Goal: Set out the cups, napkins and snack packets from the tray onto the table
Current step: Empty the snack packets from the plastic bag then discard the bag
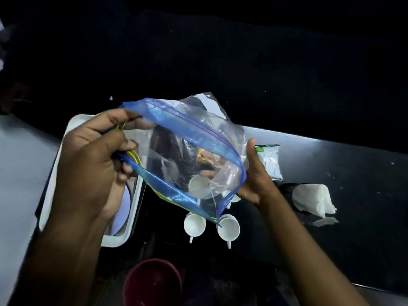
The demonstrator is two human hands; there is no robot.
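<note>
I hold a clear zip bag (187,142) with a blue seal strip open above the table. My left hand (92,164) grips its left edge over the white tray (50,195). My right hand (254,173) holds the right side, fingers reaching inside the bag toward a snack packet (204,156) seen through the plastic. Three white cups stand on the dark table below: one (195,224), a second (228,228), and a third (198,186) seen through the bag. A green-white snack packet (270,161) and a stack of white napkins (313,200) lie to the right.
A dark red round bowl (152,281) sits near the front edge below the cups. The black table (353,217) stretches right. A pale surface (15,173) lies left of the tray. The background is dark.
</note>
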